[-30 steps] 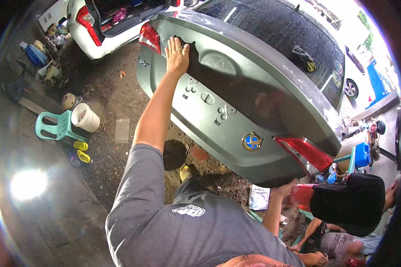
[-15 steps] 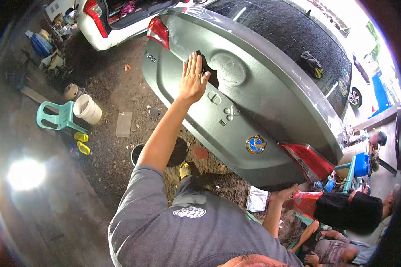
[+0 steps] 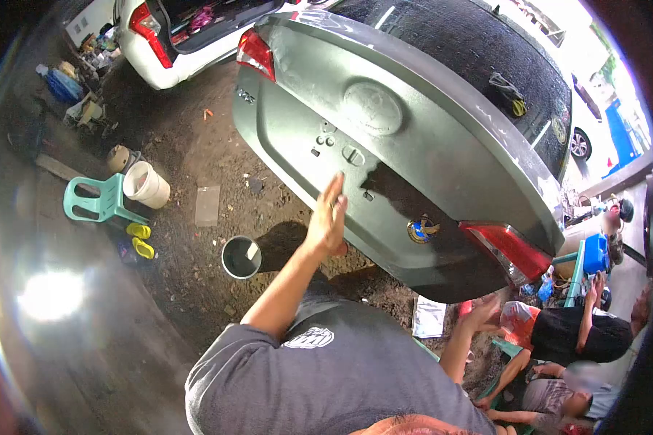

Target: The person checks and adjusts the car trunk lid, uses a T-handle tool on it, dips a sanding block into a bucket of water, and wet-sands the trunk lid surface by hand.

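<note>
My left hand (image 3: 327, 224) is open, its fingers stretched out and pointing up the view. Its fingertips overlap the lower panel of a grey-green car trunk lid (image 3: 428, 174), left of a rectangular slot. A dark shadow falls across the panel beside them. On the lid are a round embossed disc (image 3: 372, 107), several small holes and a blue and gold round emblem (image 3: 422, 230). Red tail lights (image 3: 506, 250) flank it. My right hand (image 3: 480, 313) hangs just below the lid's right corner, fingers extended and partly bunched in view, with nothing visible in them.
A dark bucket (image 3: 241, 257) stands on the dirt ground below my left arm. Left of it are a green plastic chair (image 3: 107, 197), a white pail (image 3: 147, 185) and yellow slippers (image 3: 142, 243). A white car (image 3: 144, 43) stands behind. Two people (image 3: 580, 330) sit at the right.
My left hand has moved from the upper left of the lid down and right toward its lower edge. My right hand has shifted slightly right. A seated person's arm has come up.
</note>
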